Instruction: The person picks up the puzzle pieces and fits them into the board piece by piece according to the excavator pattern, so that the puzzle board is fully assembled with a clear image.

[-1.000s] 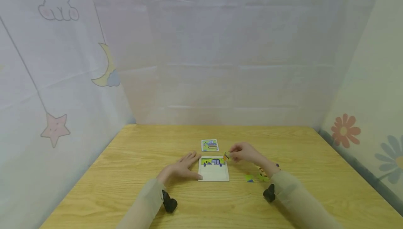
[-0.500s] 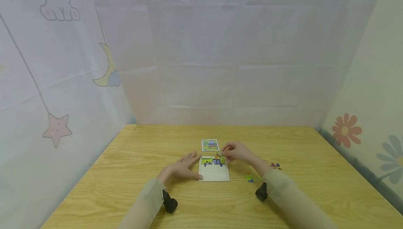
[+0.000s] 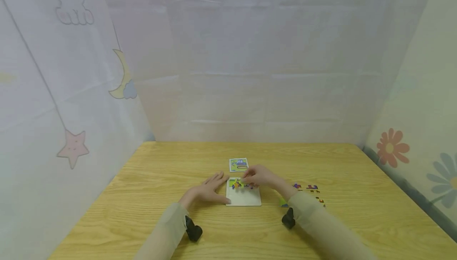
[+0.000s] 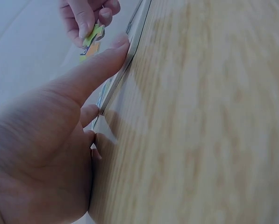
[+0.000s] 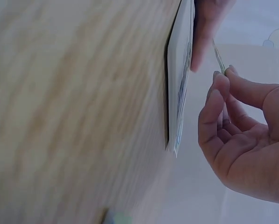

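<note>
My right hand (image 3: 261, 176) pinches a thin green and orange jigsaw puzzle piece (image 4: 93, 39) between thumb and fingertips, above the puzzle tray. In the right wrist view the jigsaw piece (image 5: 218, 58) shows edge-on, raised off the tray. The white puzzle tray (image 3: 243, 200) lies flat, with a picture strip of fitted pieces along its far edge, partly covered by my right hand. My left hand (image 3: 208, 191) lies with spread fingers along the tray's left side. Its thumb (image 4: 99, 67) rests on the tray's rim in the left wrist view.
A small picture card (image 3: 238, 164) with a vehicle on green lies just beyond the tray. Several loose jigsaw pieces (image 3: 312, 187) are scattered on the wooden table (image 3: 171, 160) to the right, some hidden by the right forearm. Printed cloth walls (image 3: 221, 73) stand behind and at both sides.
My right hand has moved left with the jigsaw piece, from the tray's far right corner to over its picture strip. The left hand has stayed in place.
</note>
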Tool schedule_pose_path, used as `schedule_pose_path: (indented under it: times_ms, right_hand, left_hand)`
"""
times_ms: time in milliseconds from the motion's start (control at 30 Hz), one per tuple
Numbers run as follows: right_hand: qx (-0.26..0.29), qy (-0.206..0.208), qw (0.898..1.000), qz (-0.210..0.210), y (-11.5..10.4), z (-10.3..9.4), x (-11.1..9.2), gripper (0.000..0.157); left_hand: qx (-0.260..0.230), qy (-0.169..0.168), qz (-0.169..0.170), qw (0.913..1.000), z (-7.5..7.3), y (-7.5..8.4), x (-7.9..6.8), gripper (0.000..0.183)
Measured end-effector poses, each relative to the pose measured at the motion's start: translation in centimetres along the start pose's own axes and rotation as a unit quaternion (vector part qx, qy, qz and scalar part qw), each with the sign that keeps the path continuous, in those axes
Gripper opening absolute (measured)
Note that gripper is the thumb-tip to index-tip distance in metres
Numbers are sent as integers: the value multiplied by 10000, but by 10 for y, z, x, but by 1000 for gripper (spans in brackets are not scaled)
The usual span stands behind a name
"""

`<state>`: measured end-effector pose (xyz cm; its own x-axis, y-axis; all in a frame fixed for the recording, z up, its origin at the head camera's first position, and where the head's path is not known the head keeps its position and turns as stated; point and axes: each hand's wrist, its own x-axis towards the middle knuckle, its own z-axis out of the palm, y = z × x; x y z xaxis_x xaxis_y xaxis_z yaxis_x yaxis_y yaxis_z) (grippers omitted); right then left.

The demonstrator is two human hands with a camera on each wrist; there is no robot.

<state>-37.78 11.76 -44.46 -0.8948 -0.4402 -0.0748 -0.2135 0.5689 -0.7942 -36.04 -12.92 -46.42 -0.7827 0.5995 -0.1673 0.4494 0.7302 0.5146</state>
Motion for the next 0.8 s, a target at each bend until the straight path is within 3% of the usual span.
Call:
schedule_pose_path:
  times_ms: [267, 800]
  right_hand:
    - [-23, -112, 9999, -75, -9, 11, 2, 17]
    - [-323, -201, 9989, 281, -12, 23, 10, 13]
  left_hand:
    - [-9, -10, 7, 10000, 0, 0, 0, 93]
    - [-2, 48, 25, 10000, 3, -6, 0, 92]
